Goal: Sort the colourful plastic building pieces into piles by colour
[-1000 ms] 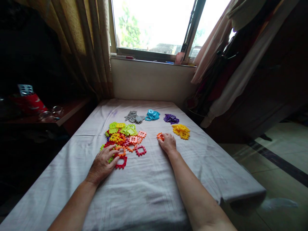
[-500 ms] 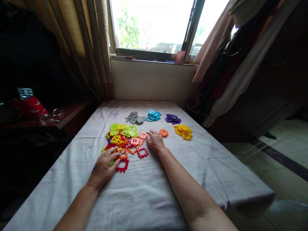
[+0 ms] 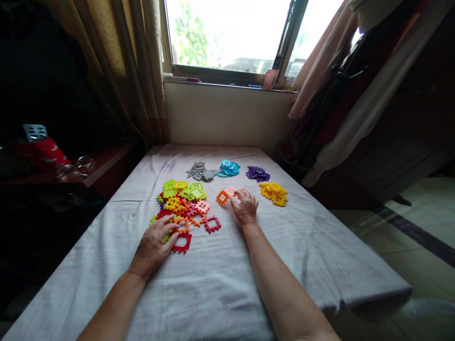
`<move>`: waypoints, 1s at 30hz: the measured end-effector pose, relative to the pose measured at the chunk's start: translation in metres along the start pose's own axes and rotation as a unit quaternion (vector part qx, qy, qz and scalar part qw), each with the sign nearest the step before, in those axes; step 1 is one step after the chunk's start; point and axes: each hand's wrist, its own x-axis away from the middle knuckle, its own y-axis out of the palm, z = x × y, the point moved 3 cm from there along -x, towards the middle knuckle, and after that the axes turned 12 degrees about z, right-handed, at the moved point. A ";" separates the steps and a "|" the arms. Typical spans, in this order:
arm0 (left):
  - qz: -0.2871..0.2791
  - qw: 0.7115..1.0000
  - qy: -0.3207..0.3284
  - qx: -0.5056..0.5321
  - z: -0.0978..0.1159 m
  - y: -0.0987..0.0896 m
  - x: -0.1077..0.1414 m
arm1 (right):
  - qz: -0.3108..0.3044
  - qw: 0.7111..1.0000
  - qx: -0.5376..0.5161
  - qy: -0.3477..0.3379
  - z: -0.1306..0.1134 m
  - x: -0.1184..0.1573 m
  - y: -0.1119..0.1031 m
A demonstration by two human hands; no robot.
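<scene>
My left hand [image 3: 154, 244] lies flat, fingers stretched, at the near left edge of a mixed pile of notched plastic building tiles. By its fingertips are an orange frame tile [image 3: 182, 225] and a red frame tile [image 3: 182, 243]. To the right of the pile, my right hand [image 3: 245, 208] has its fingers closed at an orange window tile [image 3: 222, 197] and a salmon tile [image 3: 231, 191]; its fingers partly cover them. Between the hands is a crimson frame tile [image 3: 212, 224]. Lime tiles [image 3: 194, 190] and a salmon tile [image 3: 202, 207] lie on the pile.
Sorted heaps sit farther back: grey tiles [image 3: 202, 171], blue tiles [image 3: 228, 168], purple tiles [image 3: 258, 173] and yellow tiles [image 3: 273, 193]. A pale cloth [image 3: 220, 293] covers the table. A window, a curtain [image 3: 142, 71] and hanging clothes surround it; glasses [image 3: 76, 168] lie on a side surface.
My right hand has moved right, away from the pile, with tiles at its fingers. Salmon tiles have gone from the pile's right edge. My left hand has stayed in place.
</scene>
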 end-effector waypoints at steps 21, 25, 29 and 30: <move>0.015 1.000 0.012 -0.013 -0.003 0.000 0.001 | -0.070 0.984 -0.101 -0.126 -0.009 0.023 -0.003; 0.021 1.000 0.009 -0.014 -0.004 0.000 0.001 | -0.022 0.993 -0.092 -0.066 -0.007 0.021 -0.006; 0.021 1.000 0.010 -0.011 -0.002 0.000 0.001 | 0.041 0.997 -0.017 0.056 0.022 -0.004 -0.014; 0.020 1.000 0.011 -0.011 -0.002 0.000 0.001 | 0.043 0.996 -0.001 0.073 0.029 -0.010 -0.015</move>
